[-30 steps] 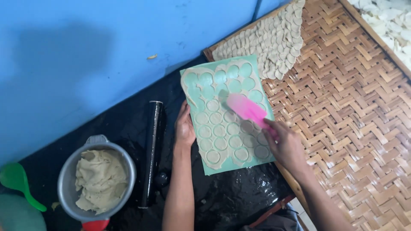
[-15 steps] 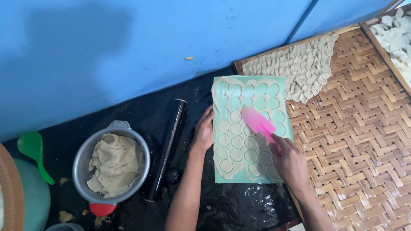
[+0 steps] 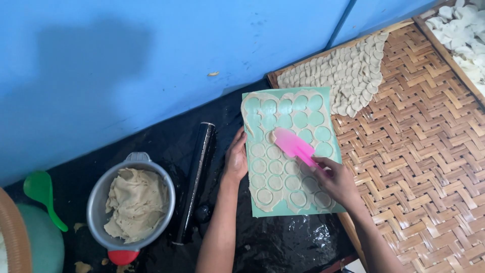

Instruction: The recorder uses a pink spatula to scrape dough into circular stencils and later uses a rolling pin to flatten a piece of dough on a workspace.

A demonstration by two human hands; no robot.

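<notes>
Your left hand [image 3: 236, 161] lies flat, fingers together, on the green mat's [image 3: 328, 108] 9 o'clock edge, seemingly to stop it sliding. Your right hand [image 3: 337, 178] has its fingers wrapped round the pink scraper [image 3: 293, 145], blade angled toward 10 o'clock, likely lifting dough rounds [image 3: 276, 167]. The mat lies mid-frame, overlapping the woven tray [image 3: 429, 151] at 3 o'clock.

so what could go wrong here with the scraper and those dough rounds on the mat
1. The right hand holds the pink scraper flat on the green mat; its edge could nick or tear the cut dough rounds.
2. Only the left hand pins the mat, at its left edge, so a hard push might slide it on the wet-looking black sheet.
3. The black rolling pin lies beside the left wrist and could be knocked rolling.
</notes>
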